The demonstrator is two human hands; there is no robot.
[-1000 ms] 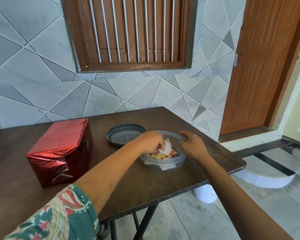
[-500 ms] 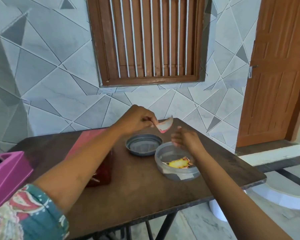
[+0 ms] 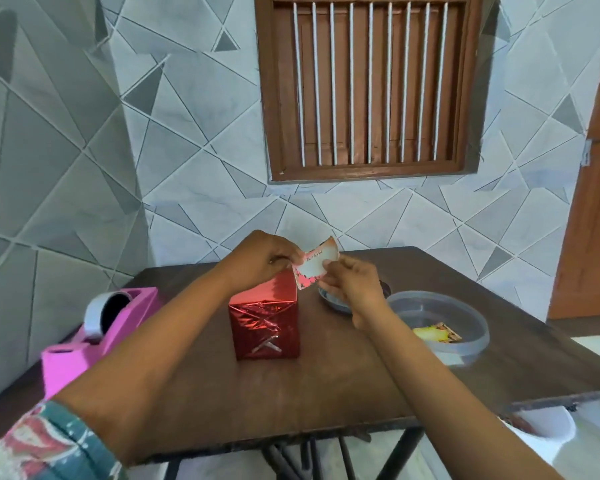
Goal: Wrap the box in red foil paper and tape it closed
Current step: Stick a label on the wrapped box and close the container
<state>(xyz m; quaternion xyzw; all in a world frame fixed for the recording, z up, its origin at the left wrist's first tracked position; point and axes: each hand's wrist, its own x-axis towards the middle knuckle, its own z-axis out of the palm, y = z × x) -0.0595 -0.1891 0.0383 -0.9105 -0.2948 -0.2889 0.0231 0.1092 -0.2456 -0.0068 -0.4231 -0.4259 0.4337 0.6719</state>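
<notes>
Fingers of our left hand (image 3: 267, 258) and right hand (image 3: 352, 282) pinch a small gift tag (image 3: 314, 265) by its opposite edges at frame centre. Just below it, the red foil-wrapped box (image 3: 264, 317) stands taped on the counter (image 3: 326, 382), between a pink tape dispenser (image 3: 97, 337) at left and a clear tub (image 3: 465, 306) at right.

Bright, even daylight, glare on the red foil box (image 3: 264, 320), soft motion blur, wide-angle bending at the edges.
</notes>
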